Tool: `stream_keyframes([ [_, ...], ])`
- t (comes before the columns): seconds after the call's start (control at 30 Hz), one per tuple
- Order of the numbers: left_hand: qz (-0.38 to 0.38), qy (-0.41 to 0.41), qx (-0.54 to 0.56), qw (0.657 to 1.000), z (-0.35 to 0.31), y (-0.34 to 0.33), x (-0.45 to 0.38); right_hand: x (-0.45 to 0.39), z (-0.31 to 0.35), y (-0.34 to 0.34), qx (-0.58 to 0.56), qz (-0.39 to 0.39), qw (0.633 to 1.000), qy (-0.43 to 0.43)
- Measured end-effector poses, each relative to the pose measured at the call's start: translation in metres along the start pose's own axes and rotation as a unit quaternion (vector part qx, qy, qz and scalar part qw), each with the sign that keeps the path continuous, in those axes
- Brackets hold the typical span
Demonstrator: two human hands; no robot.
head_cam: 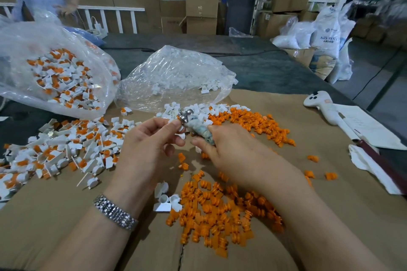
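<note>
Evidently well underway: the right hand (229, 145) grips a tape-wrapped tool (196, 126) and the left hand (149, 138) pinches its metal tip. Left of the tool lies a big heap of assembled pieces (66, 145). Just behind it are loose white caps (193, 109), and nearer the person than the tool are orange plugs (220, 211), many of both left to join.
</note>
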State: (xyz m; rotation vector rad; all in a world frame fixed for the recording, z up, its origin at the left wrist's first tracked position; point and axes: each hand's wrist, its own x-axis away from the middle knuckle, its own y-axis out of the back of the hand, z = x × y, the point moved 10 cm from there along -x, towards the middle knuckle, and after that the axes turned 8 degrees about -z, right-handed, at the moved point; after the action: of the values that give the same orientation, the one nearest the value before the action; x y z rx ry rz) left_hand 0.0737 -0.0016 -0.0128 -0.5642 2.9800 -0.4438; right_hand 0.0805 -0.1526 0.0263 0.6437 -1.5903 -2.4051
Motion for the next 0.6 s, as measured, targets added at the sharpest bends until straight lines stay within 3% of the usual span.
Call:
stream_keyframes([
  [0.17,0.004,0.017,0.023,1.000,0.005,-0.001,-0.004,0.003,0.001,-0.002,-0.027,0.009,1.000,0.003],
  [0.33,-0.059,-0.067,-0.076,0.993,-0.010,0.018,-0.007,0.001,-0.022,0.012,-0.139,0.009,0.990,-0.036],
  [0.43,-0.136,-0.149,-0.201,0.958,-0.028,0.036,-0.007,-0.003,-0.054,0.023,-0.138,-0.042,0.986,-0.089],
  [0.6,-0.267,-0.232,-0.350,0.868,-0.055,0.064,-0.005,-0.003,-0.110,0.018,0.038,-0.049,0.977,-0.203],
])
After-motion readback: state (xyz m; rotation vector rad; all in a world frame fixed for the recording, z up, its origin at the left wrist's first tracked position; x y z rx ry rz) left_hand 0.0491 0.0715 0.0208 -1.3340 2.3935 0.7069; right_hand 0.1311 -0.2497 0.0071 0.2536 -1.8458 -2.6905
